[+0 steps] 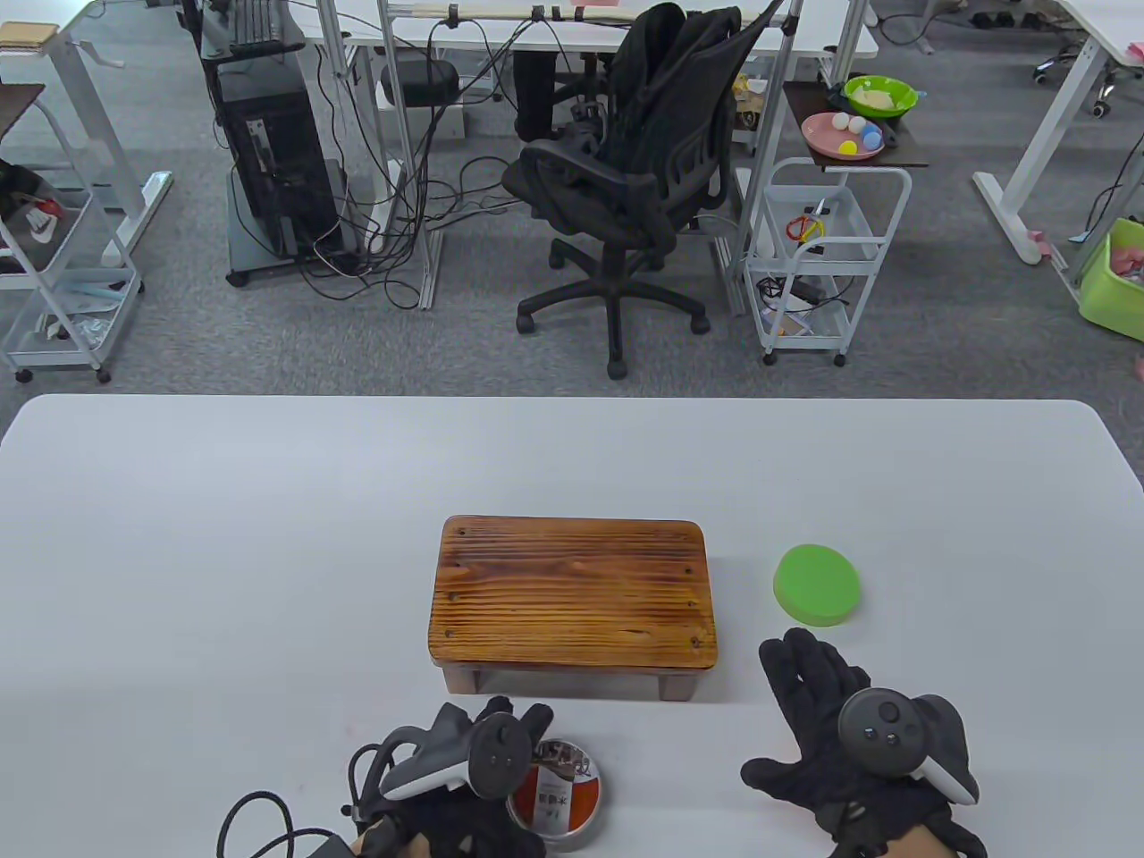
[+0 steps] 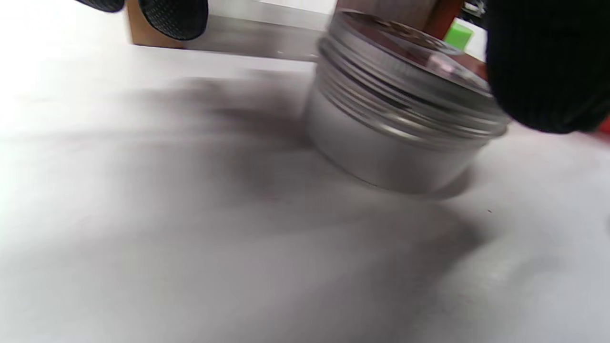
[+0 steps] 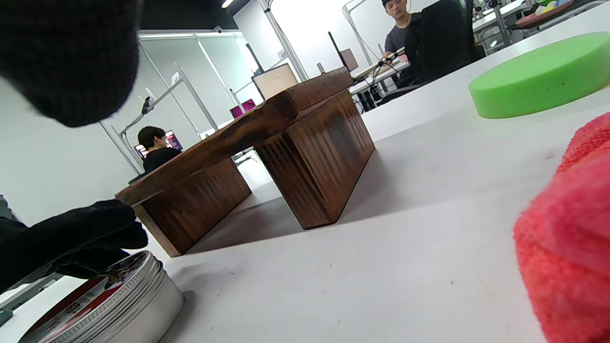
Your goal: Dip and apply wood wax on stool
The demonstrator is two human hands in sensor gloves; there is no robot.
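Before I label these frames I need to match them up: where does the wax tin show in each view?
Table view: wax tin at the bottom centre, near side of the stool, the left hand on it.
Left wrist view: centre right, blurred, lid on.
Right wrist view: bottom left corner, under black fingers.
Shared landmark: the green sponge, in all three.

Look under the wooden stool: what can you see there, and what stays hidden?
Under the wooden stool, the right wrist view shows bare white table in shadow between its two slab legs, and nothing else. The far end is hidden. From above, the stool's top covers the space entirely.
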